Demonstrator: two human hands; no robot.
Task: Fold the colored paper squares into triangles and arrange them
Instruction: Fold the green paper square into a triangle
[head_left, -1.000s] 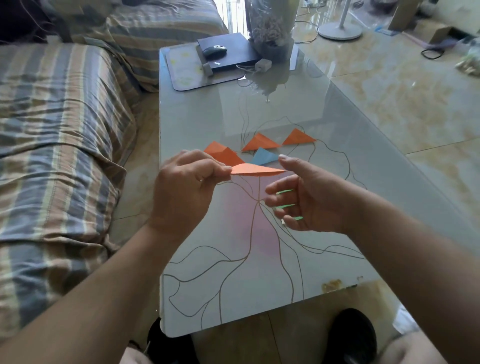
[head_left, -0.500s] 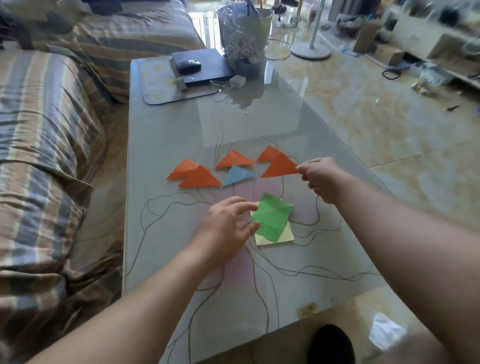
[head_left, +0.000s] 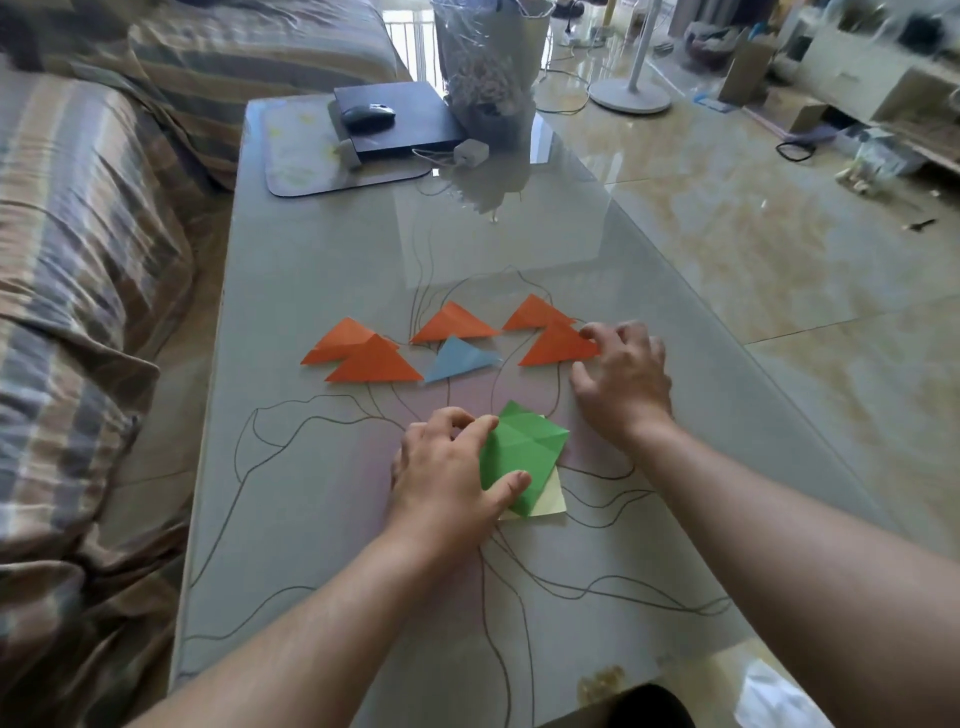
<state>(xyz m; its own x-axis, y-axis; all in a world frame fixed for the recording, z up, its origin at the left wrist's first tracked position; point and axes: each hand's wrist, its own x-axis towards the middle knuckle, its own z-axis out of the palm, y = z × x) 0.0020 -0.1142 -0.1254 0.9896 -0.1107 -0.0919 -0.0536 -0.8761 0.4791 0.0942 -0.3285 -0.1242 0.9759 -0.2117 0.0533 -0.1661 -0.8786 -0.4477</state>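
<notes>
Six folded triangles already lie in a loose cluster on the glass coffee table (head_left: 311, 519): five orange and one light blue triangle (head_left: 457, 359). The right hand (head_left: 621, 382) rests beside the nearest-right orange triangle (head_left: 558, 345), fingertips touching its right corner with the fingers loosely bent; whether they pinch it or merely nudge it flat I cannot tell. It looks like the arranging step for that piece, which sits just in front of another orange triangle (head_left: 535, 314).

Nearer the person, the left hand (head_left: 447, 467) lies on the left part of the creased green paper square (head_left: 524, 447), fingers fairly straight on top and thumb across its near edge (a press more than a grasp). The green sheet lies over a pale yellow paper square (head_left: 550, 504), of which only a corner peeks out.

Judging by this, the green sheet comes next: it needs lifting off the yellow one and folding corner to corner, with both hands free to align the edges.
</notes>
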